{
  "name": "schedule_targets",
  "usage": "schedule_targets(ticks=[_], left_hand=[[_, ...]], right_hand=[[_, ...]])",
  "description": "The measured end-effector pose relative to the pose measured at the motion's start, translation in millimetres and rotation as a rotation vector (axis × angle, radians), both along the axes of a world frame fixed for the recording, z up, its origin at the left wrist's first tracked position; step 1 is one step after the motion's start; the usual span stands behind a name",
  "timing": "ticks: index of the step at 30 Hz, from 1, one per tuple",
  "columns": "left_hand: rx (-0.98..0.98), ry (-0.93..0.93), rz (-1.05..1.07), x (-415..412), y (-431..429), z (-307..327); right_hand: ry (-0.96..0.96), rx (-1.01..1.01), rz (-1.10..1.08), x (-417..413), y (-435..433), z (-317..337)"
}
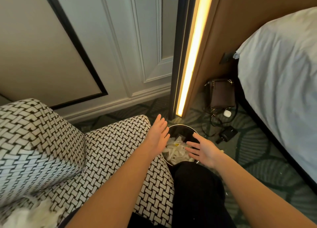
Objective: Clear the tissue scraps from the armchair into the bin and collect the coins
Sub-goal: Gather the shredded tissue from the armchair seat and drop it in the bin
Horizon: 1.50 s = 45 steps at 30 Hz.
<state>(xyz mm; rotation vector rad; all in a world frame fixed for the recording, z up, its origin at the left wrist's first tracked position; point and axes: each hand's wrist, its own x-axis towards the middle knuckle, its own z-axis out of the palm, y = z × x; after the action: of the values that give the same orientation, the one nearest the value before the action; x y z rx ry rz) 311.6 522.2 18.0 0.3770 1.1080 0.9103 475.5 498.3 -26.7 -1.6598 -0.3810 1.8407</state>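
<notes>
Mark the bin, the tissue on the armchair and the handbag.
bin [180, 132], head view, far inner wall.
tissue [34, 215], head view, middle of the white heap.
handbag [222, 94], head view, brown front.

White bed [277, 73], brown handbag [222, 94], lit light strip [192, 56], patterned carpet [257, 159]

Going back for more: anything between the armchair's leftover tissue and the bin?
Nothing visible. White tissue scraps lie on the black-and-white woven armchair; no object sits between them and the round black bin beside it. Only the open left hand and right hand hover over its uncovered mouth.
</notes>
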Motion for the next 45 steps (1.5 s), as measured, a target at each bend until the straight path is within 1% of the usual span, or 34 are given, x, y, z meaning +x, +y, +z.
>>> schedule_targets(ticks=[3, 7, 12, 14, 15, 17, 20, 22, 25, 27, 31, 33, 36, 39, 42, 43, 45], left_hand=[[0.005, -0.042, -0.037, -11, -8, 5], [0.05, 0.069, -0.08, -32, -24, 19], [0.1, 0.309, -0.129, -68, -57, 48], [0.149, 0.423, -0.151, -87, -70, 64], [0.178, 0.474, -0.156, -98, -77, 72], [0.24, 0.536, -0.143, -125, -95, 88], [0.3, 0.6, -0.07, -166, -121, 105], [0.31, 0.645, -0.024, -189, -135, 111], [0.293, 0.707, 0.088, -237, -168, 111], [0.282, 0.756, 0.126, -262, -188, 107], [0.182, 0.874, 0.236, -315, -242, 85], [0.165, 0.899, 0.226, -321, -257, 77], [0.116, 0.89, 0.278, -339, -291, 62], [0.064, 0.89, 0.316, -347, -314, 47], [0.009, 0.88, 0.35, -347, -330, 34], [-0.011, 0.867, 0.365, -346, -334, 30], [-0.036, 0.845, 0.381, -342, -341, 21]], right_hand=[[-0.045, 0.016, 0.005, -4, -5, 12], [-0.12, 0.05, 0.017, -18, -13, 34], [-0.178, 0.121, 0.082, -55, -24, 68], [-0.197, 0.174, 0.153, -76, -29, 85], [-0.216, 0.207, 0.223, -89, -33, 93], [-0.241, 0.264, 0.354, -118, -41, 111], [-0.216, 0.34, 0.373, -163, -56, 130], [-0.201, 0.395, 0.425, -188, -68, 137], [-0.222, 0.514, 0.618, -231, -94, 137], [-0.257, 0.602, 0.727, -251, -108, 134], [-0.351, 0.738, 0.983, -303, -141, 120], [-0.397, 0.821, 1.037, -310, -147, 113], [-0.465, 0.937, 1.244, -340, -162, 95], [-0.531, 0.98, 1.409, -362, -169, 76], [-0.574, 0.953, 1.632, -374, -174, 57], [-0.639, 0.962, 1.73, -376, -175, 51], [-0.849, 1.021, 1.892, -377, -177, 41]])
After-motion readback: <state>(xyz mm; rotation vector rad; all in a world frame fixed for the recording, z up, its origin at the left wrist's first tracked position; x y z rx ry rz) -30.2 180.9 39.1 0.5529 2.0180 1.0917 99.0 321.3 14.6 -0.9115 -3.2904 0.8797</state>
